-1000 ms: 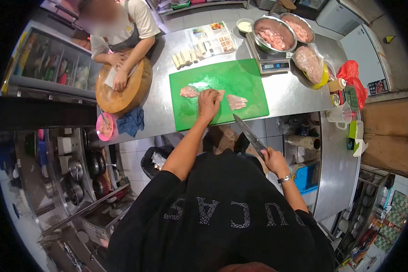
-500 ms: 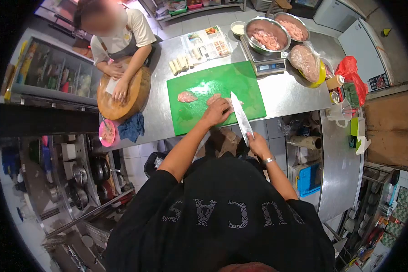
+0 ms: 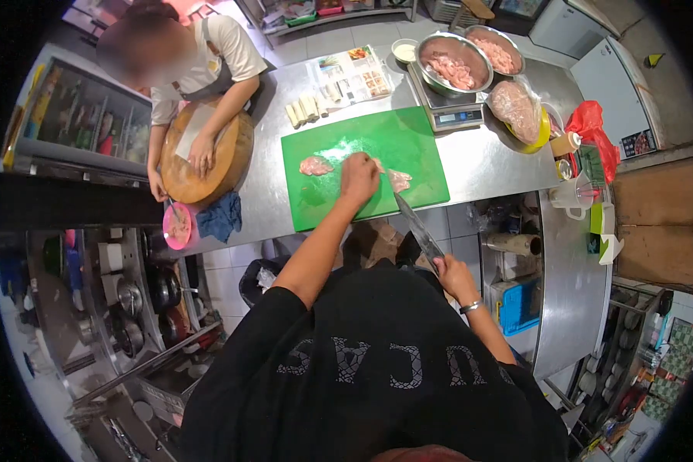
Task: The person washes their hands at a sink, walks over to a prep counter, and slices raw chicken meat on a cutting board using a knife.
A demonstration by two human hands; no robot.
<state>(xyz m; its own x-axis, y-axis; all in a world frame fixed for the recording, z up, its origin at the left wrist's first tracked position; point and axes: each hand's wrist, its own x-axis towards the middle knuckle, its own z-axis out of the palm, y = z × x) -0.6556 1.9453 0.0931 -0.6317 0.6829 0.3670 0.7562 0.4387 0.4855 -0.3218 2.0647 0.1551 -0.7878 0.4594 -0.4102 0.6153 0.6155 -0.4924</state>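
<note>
On the green cutting board [image 3: 416,138], my left hand [image 3: 359,177] is curled over a piece of raw chicken [image 3: 378,165], mostly hidden beneath its fingers. My right hand [image 3: 456,279] grips the handle of a large kitchen knife [image 3: 417,224]. The blade slants up and left, its tip near the board's front edge, just below a cut chicken piece [image 3: 400,181]. That piece lies apart to the right of my left hand. Another lump of raw chicken [image 3: 316,165] rests towards the board's left side.
Behind the board stand a digital scale [image 3: 456,118], a steel bowl of meat strips [image 3: 473,54] and bagged meat [image 3: 516,112]. Pale rolls [image 3: 306,109] lie by a picture sheet [image 3: 353,77]. At left, a co-worker's hands are at a round wooden block [image 3: 235,158] and a pink bowl [image 3: 178,225].
The knife has drawn back towards my body, away from the meat. My left hand has shifted slightly left, uncovering the cut piece. The co-worker's one hand has moved to the pink bowl.
</note>
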